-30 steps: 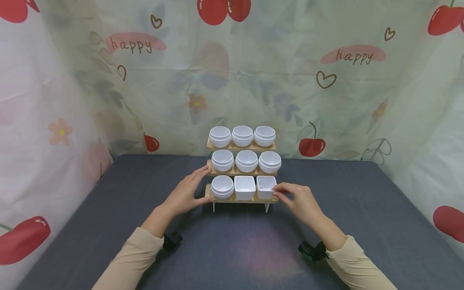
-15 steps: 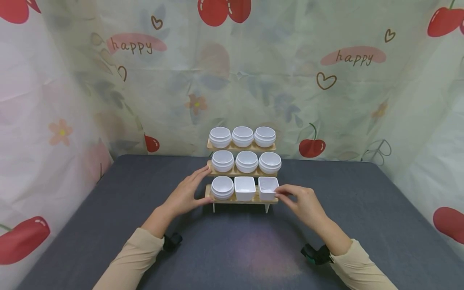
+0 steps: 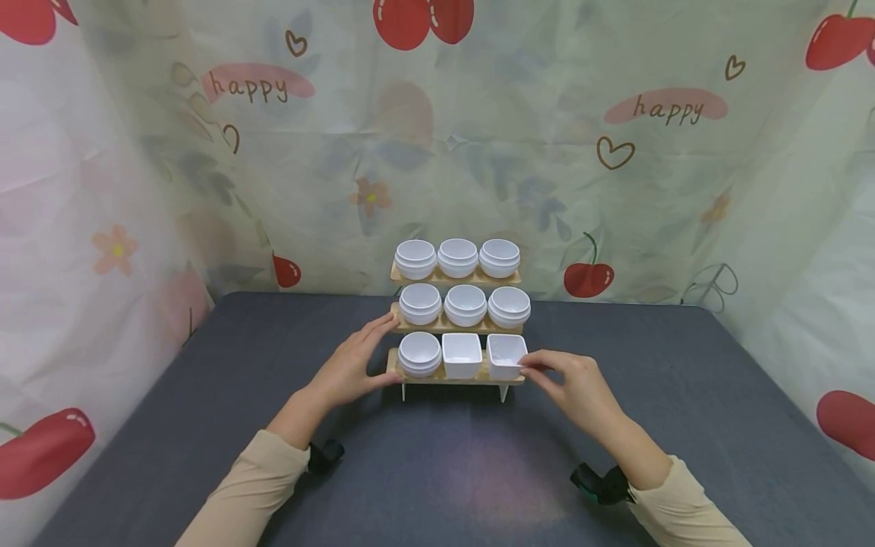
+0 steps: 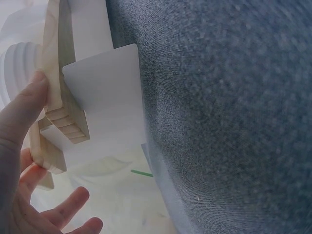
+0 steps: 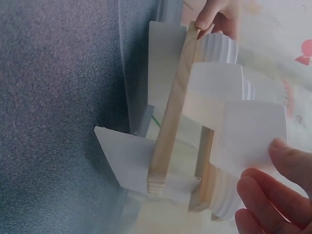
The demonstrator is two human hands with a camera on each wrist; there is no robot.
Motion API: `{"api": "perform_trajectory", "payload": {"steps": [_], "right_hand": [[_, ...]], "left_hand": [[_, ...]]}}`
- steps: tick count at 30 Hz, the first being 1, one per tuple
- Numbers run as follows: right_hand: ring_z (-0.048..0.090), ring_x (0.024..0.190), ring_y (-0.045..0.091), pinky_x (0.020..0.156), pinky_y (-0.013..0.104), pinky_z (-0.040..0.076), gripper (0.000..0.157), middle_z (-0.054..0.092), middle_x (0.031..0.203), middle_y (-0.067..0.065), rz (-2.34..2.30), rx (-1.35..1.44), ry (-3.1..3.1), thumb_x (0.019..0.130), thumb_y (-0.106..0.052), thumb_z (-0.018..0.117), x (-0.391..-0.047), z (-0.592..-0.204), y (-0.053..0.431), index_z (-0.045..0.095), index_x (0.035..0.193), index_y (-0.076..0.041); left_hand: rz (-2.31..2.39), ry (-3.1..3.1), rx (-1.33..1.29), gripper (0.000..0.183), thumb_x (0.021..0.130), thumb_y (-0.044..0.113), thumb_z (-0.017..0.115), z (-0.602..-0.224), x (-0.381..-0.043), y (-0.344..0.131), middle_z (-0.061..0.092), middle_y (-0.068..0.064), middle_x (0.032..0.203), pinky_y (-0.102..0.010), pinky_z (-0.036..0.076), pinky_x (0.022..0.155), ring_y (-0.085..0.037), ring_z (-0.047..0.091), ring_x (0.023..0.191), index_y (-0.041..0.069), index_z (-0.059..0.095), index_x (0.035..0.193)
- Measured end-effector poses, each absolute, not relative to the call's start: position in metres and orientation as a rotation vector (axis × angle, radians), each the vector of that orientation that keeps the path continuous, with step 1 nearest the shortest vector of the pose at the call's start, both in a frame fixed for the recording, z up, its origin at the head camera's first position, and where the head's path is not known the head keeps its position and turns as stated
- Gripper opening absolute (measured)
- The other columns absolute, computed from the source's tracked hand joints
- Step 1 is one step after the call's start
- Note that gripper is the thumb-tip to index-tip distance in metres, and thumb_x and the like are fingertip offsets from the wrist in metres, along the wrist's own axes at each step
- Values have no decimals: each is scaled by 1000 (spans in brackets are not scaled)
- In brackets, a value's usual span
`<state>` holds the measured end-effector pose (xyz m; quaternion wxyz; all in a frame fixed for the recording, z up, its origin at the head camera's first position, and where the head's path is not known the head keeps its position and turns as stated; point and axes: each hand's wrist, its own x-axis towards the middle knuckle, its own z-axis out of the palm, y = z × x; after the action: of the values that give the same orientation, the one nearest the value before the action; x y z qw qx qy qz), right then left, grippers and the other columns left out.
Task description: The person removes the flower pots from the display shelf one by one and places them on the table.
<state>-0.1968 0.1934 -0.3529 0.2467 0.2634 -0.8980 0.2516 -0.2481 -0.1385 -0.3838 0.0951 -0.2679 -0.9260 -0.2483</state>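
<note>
A three-tiered wooden stand (image 3: 455, 380) with white supports holds small white bowls. My right hand (image 3: 574, 384) pinches the rim of the square white bowl (image 3: 503, 357) at the right end of the lowest tier, thumb on one side and fingers on the other. In the right wrist view that square bowl (image 5: 251, 131) shows a gap from the wooden board (image 5: 168, 122). At the stand's left end, my left hand (image 3: 345, 365) touches the lowest board with its thumb and the middle board with its fingertips. Its other fingers (image 4: 73, 207) stretch out free.
Another square bowl (image 3: 462, 355) and a round bowl (image 3: 420, 354) share the lowest tier. Round bowls line the middle (image 3: 465, 305) and top (image 3: 458, 258) tiers. The stand rests on a dark cloth-covered table (image 3: 437, 471), before a printed curtain (image 3: 478, 182).
My right hand has shifted slightly to the right with the square bowl, widening the gap to the neighbouring square bowl. My left hand keeps its place on the stand.
</note>
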Motion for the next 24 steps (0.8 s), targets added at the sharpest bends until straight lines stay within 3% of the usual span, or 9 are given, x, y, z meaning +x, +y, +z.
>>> {"api": "perform_trajectory", "payload": {"steps": [24], "right_hand": [[68, 73, 10, 68, 28, 57, 17, 73, 82, -2, 647, 791, -2425, 71, -9, 78, -183, -349, 192, 73, 86, -11]], "left_hand": [[-737, -2749, -790, 86, 75, 35, 77, -383, -247, -138, 28, -9, 153, -53, 33, 107, -33, 36, 136, 10, 32, 145]]}}
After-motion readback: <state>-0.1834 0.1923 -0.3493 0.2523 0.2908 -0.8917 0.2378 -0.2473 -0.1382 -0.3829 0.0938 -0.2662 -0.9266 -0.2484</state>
